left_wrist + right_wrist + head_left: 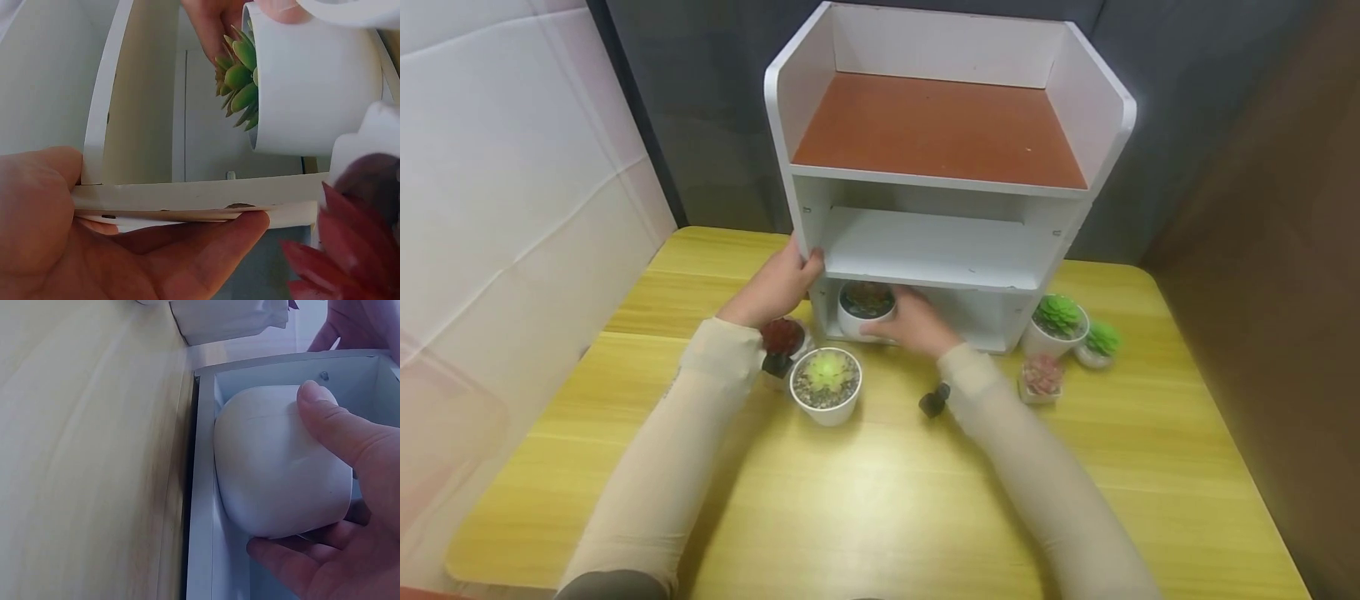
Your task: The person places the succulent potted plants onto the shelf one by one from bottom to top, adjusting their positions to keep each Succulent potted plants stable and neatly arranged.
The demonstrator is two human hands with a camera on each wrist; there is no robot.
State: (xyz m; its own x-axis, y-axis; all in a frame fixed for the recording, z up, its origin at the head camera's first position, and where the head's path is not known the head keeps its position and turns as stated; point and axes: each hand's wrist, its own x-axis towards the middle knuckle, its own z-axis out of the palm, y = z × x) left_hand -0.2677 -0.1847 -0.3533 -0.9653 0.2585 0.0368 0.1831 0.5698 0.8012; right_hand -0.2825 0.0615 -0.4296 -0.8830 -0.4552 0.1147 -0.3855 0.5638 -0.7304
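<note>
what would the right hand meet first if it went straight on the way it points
The pot, which the right hand already grips. Beyond that, probably the shelf's left wall, though depth is unclear.

place: indoor tabletop setup — exact kind unclear | wood-look table [880, 508], pale sheet [512, 167], dark wall [722, 125]

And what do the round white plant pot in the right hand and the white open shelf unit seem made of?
The round white plant pot looks ceramic, perhaps plastic: its wall is smooth, softly shiny. The white open shelf unit seems coated board: flat satin panels, dark chipped-looking marks on one edge.
</note>
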